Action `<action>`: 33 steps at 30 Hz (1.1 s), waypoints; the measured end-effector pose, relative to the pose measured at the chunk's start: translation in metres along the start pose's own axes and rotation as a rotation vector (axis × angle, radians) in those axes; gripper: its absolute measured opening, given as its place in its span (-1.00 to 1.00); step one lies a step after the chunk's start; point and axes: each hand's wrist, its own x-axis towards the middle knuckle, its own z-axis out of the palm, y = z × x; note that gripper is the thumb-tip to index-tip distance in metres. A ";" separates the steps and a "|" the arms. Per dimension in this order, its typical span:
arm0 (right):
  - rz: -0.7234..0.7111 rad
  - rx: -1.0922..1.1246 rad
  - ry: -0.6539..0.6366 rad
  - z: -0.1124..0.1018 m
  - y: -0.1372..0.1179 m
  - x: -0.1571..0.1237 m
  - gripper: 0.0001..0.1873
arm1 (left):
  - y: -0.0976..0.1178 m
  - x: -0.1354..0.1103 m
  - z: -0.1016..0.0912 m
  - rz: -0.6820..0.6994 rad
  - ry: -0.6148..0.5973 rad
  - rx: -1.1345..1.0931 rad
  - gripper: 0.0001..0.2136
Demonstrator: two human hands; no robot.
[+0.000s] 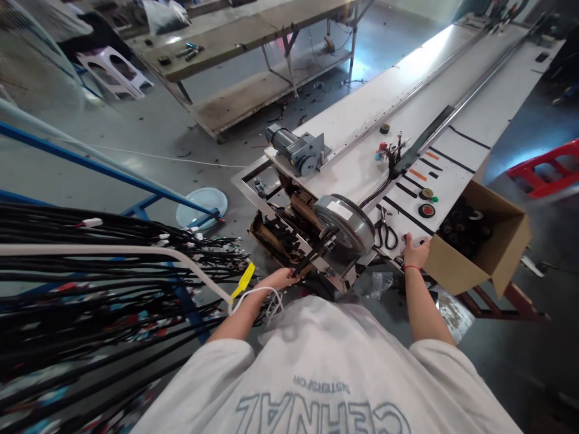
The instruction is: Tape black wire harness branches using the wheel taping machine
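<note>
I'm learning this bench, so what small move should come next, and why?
Perhaps slide the black loop-handled scissors away from the grey round wheel: they lie close beside it, and the right hand is near them.

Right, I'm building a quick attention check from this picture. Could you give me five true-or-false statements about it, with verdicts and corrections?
1. The black-handled scissors lie on the white table. True.
2. The cardboard box beside the white table is shut. False: the cardboard box stands open, with dark things inside.
3. The right hand is at the near end of the white table. True.
4. The left hand is holding the black-handled scissors. False: the left hand is at the lower end of a dark length beside the grey wheel.
5. A yellow tag hangs near the left forearm. True.
</note>
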 end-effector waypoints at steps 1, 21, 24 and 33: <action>-0.001 0.001 0.000 0.000 0.001 0.001 -0.04 | 0.000 -0.007 -0.006 0.006 -0.026 0.005 -0.61; 0.017 -0.082 -0.040 -0.004 -0.003 -0.003 -0.13 | 0.077 -0.034 0.026 0.240 0.351 0.058 -0.62; 0.003 -0.091 -0.036 -0.004 -0.002 -0.003 -0.14 | 0.089 -0.028 0.028 0.275 0.357 0.083 -0.62; 0.000 -0.072 -0.049 -0.004 -0.002 -0.005 -0.13 | 0.105 0.000 0.039 0.289 0.366 -0.064 -0.58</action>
